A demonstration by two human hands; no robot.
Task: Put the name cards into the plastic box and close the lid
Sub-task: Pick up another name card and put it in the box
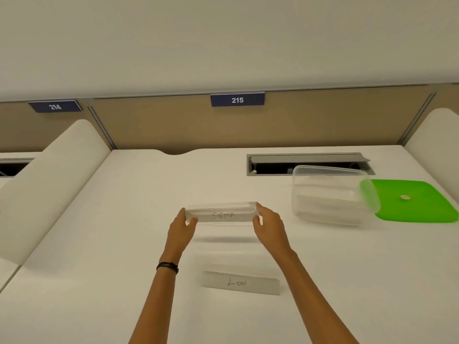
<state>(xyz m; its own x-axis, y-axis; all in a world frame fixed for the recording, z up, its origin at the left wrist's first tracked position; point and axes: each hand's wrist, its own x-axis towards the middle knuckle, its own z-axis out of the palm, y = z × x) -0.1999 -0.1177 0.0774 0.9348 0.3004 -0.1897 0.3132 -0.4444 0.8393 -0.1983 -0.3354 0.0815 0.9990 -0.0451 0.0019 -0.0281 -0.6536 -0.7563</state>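
Note:
A clear name card reading "SIGMA" (222,215) is held a little above the white desk (124,244), its shadow below it. My left hand (182,225) pinches its left end and my right hand (267,223) pinches its right end. A second name card reading "LION" (239,283) stands on the desk nearer to me, between my forearms. The clear plastic box (330,194) stands open to the right of the held card. Its green lid (417,201) lies flat on the desk, partly under the box's right edge.
An open cable hatch (308,163) is set in the desk just behind the box. White side dividers (57,184) rise at left and right. A tan back panel carries a sign "215" (237,100).

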